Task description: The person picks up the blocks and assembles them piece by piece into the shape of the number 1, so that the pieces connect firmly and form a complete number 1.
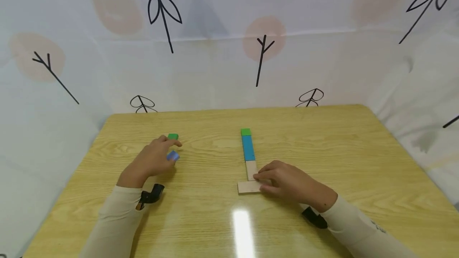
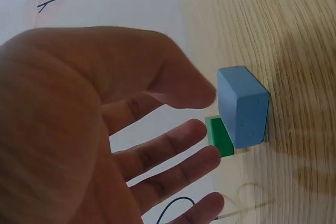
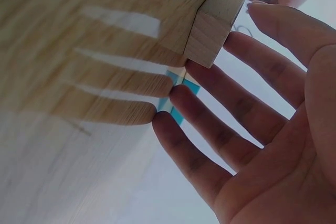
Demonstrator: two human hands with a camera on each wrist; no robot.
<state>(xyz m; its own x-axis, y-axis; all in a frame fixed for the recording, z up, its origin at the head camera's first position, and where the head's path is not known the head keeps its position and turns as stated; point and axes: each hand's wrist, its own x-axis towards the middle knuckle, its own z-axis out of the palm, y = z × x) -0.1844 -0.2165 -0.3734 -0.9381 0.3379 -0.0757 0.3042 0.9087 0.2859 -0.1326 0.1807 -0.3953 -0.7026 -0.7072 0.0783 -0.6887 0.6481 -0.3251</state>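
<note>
My left hand [image 1: 152, 160] hovers with its fingers spread around a small blue block [image 1: 173, 156] on the table's left. A gap shows between the thumb and this block [image 2: 247, 111] in the left wrist view. Just behind it lies a green block [image 1: 173, 135]. Toward the middle, another green block [image 1: 246, 131], a long blue block [image 1: 248, 148] and a plain wooden block [image 1: 251, 168] form a line. A second plain wooden block [image 1: 248, 187] lies crosswise at its near end. Fingertips of my right hand [image 1: 288, 182] touch this crosswise block's right end, partly covering it.
The wood-grain table [image 1: 322, 142] reaches back to a white cloth [image 1: 215, 67] with plant drawings, which also hangs along the sides. A bright light reflection lies on the tabletop in front of the crosswise block.
</note>
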